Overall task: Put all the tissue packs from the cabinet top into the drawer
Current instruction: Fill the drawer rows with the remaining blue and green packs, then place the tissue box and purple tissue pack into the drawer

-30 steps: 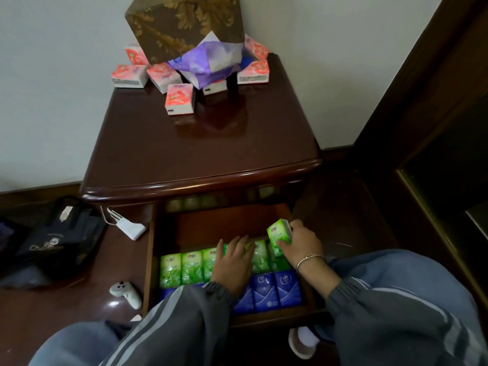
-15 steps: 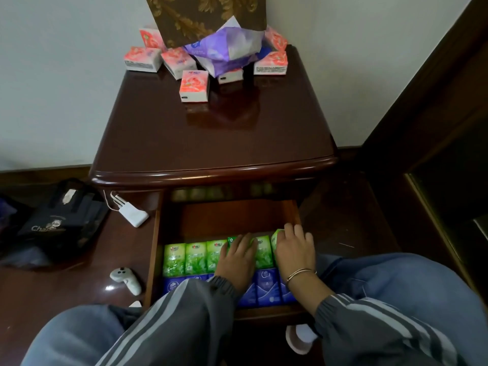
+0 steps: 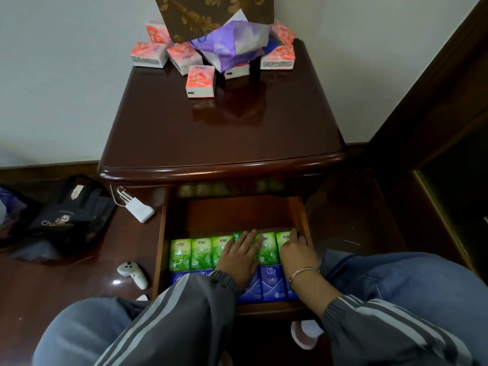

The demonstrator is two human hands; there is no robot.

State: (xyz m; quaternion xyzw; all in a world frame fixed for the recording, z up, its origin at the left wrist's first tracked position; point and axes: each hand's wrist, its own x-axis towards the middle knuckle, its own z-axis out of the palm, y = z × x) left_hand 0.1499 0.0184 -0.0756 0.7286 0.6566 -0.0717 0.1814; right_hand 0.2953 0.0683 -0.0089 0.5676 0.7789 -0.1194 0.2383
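Nearest to us, at 6 o'clock, two grey striped sleeves [image 3: 184, 313] reach into the open wooden drawer [image 3: 159, 249]. Our left hand [image 3: 241, 257] lies flat with the fingers spread wide on the green packs [image 3: 202, 253], glossy soft rectangles standing in one row. Our right hand [image 3: 298, 253], with a thin metal bangle [image 3: 303, 273] on the wrist, presses its fingers on the last green pack [image 3: 283, 240] at the right wall of the drawer; the fingers are loosely together and grip nothing. In front of the green row stand blue packs [image 3: 272, 283], also shiny. At 9 o'clock, on the floor, lies a white rounded controller [image 3: 132, 273]. Farther, at 12 o'clock, the polished dark surface [image 3: 219, 128] carries the pink packs [image 3: 200, 81], small blocks, around a crumpled purple wrapper [image 3: 232, 46] and a brown ornamented box [image 3: 211, 14].
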